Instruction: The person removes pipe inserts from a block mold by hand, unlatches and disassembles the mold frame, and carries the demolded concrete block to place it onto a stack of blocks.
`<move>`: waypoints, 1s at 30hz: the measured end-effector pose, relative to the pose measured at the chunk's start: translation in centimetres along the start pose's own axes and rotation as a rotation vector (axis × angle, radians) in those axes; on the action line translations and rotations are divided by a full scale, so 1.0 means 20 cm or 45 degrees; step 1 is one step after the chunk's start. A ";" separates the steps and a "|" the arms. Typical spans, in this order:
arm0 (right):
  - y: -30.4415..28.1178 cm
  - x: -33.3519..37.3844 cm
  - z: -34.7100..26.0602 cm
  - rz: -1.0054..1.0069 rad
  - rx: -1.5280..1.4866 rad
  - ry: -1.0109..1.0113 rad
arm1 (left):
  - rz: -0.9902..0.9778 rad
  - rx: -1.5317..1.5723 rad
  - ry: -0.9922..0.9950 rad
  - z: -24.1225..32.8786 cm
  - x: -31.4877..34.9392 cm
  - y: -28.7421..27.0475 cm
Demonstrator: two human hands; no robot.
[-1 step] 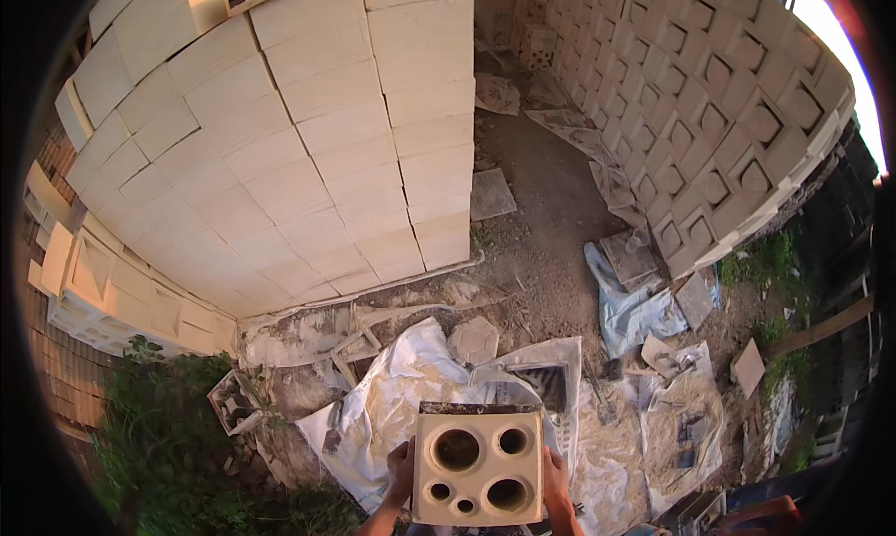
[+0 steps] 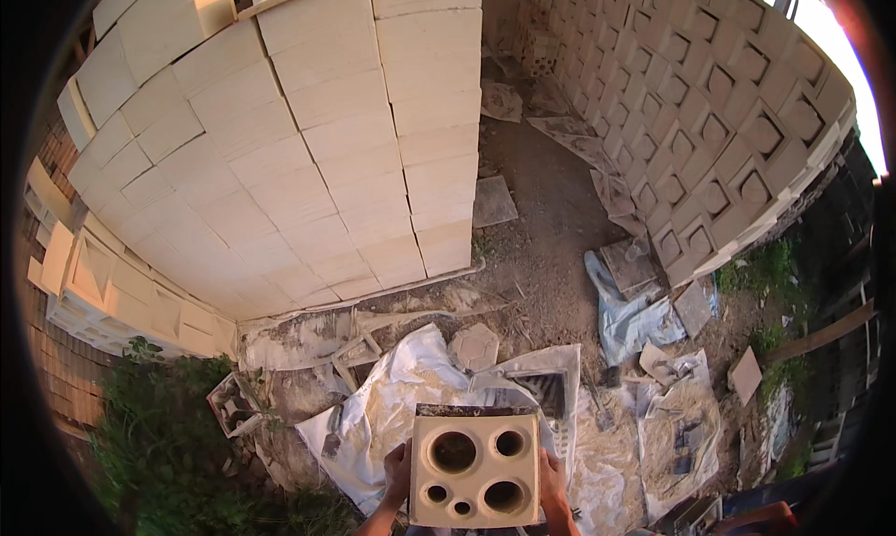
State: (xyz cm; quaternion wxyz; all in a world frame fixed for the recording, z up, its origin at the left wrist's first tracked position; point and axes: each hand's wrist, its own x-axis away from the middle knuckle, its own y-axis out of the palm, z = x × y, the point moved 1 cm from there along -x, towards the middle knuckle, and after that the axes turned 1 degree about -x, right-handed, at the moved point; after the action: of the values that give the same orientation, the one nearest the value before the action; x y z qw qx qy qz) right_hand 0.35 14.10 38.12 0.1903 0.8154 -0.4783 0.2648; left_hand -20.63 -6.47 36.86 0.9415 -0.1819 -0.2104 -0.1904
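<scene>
A pale cream ventilation block (image 2: 479,473) with several round holes of different sizes is held up low in the middle of the head view. My left hand (image 2: 399,471) grips its left side, and my right hand (image 2: 553,482) grips its right side. The fingers of both hands wrap partly out of sight behind the block. A dark, dirty edge shows along the block's far side. Below and beyond it lies a white sheet (image 2: 411,363) strewn with sandy powder.
A tall stack of cream blocks (image 2: 345,153) rises ahead on the left. A wall of patterned blocks (image 2: 709,134) stands on the right, with a dirt path (image 2: 541,190) between. Green plants (image 2: 177,433) grow at lower left. A blue sheet (image 2: 635,326) and loose tiles (image 2: 693,309) lie on the ground.
The view has shifted very slightly, so the stacks sit a little differently. Both hands still hold the block in nearly the same place.
</scene>
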 end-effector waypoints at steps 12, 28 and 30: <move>0.74 -0.02 -0.74 -0.247 0.297 -0.172 | 0.230 0.218 -0.032 0.49 -0.26 -0.48; 1.44 0.00 -1.24 -0.734 0.456 -0.182 | 0.513 0.298 -0.170 1.08 -0.10 -0.99; 1.52 0.03 -1.29 -0.773 0.529 -0.171 | 0.561 0.337 -0.223 1.09 -0.09 -1.02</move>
State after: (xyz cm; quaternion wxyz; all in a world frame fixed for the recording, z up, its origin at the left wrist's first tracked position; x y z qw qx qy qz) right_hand -32.56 14.01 60.49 0.0588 0.9569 -0.1622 0.2337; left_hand -38.03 -14.26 59.83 0.9540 -0.1145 -0.2692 0.0648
